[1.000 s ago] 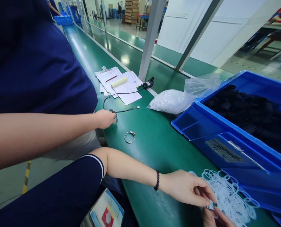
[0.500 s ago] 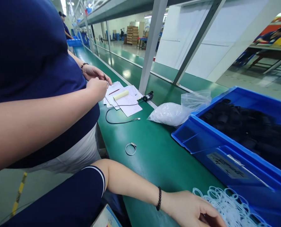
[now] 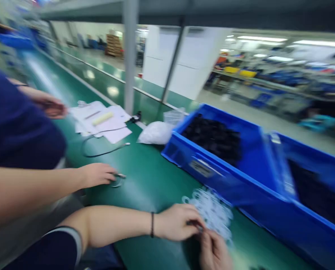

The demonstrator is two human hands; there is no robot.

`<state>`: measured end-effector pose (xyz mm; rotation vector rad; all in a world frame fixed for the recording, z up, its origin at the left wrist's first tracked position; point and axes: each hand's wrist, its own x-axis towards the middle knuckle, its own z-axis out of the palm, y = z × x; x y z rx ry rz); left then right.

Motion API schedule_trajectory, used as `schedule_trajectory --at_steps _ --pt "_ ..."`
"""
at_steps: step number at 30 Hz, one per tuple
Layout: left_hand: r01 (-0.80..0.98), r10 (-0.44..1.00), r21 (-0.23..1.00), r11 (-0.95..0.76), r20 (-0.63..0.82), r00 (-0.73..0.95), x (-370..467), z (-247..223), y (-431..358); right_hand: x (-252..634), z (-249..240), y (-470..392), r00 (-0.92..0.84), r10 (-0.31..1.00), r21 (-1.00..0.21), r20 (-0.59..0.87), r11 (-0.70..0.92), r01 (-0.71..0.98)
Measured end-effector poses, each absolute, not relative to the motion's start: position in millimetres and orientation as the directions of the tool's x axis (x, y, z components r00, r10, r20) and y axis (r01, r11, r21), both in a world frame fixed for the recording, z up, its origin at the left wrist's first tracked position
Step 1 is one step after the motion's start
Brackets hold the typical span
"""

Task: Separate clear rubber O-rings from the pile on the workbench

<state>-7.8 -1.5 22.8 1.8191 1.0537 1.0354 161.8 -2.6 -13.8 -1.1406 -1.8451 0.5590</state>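
My left hand (image 3: 181, 222), with a dark braided bracelet at the wrist, has its fingers curled into a pinch. Its fingertips meet those of my right hand (image 3: 215, 250), whose thumb and fingers are also pressed together. Whatever lies between them is small, blurred and mostly covered by the fingers. Just behind my hands, a loose pile of translucent white rings (image 3: 212, 210) lies on the green bench (image 3: 153, 187). Further left, a co-worker's hand (image 3: 98, 174) touches a metal hose clamp (image 3: 118, 182) on the bench.
Blue bins (image 3: 170, 150) holding black parts line the right side. A bag of white pieces (image 3: 154, 133), papers (image 3: 118, 135) and a black cable (image 3: 100, 155) with a white connector lie further back. The co-worker's other hand (image 3: 50, 103) is at left. A metal post (image 3: 130, 56) supports the shelf.
The view has swung to the right. My right hand has come into view and met my left. One co-worker's hand has moved from over the papers to the hose clamp.
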Motion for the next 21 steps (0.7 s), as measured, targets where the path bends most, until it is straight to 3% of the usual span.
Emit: schedule_trajectory --at_steps 2,7,21 --pt "0.256 0.914 0.905 -0.339 0.253 0.317 -8 21 -5 157 -6 -7 -0.264 0.829 -0.692 0.494 0.558 0.458" --pt "0.256 0.903 0.925 -0.281 0.165 0.396 -9 5 2 155 -7 -5 -0.226 0.847 -0.682 0.481 0.523 0.512" --pt "0.354 0.914 0.848 -0.394 0.321 0.249 -14 -16 -2 152 -18 -7 -0.17 0.863 -0.717 0.476 0.493 0.493"
